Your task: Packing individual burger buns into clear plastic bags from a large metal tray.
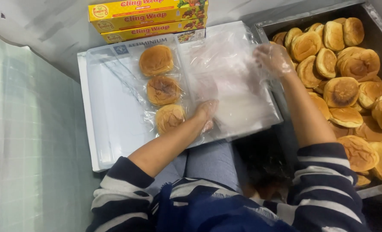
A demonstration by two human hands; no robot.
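In the middle of the frame, the left hand (206, 112), wearing a thin clear plastic glove, is pressing down with fingers loosely spread on a stack of clear plastic bags (238, 101). Just left of it, three round golden-brown buns (161, 89) are lying in a column inside a clear plastic bag, the lowest bun nearly touching the left hand. The right hand (273, 58), also gloved, is resting higher up at the right edge of the stack, fingers curled on the crinkled plastic; whether it is pinching a sheet I cannot tell. Everything is sitting on a flat white rectangular tray (113, 124) lying across the person's lap. At the upper middle of the frame, two long yellow cardboard boxes of wrapping film (148, 17) are lying above the tray. Filling the right side of the frame, a dark metal tray (264, 30) is holding a heap of loose golden-brown buns (350, 86), just beside the right forearm.
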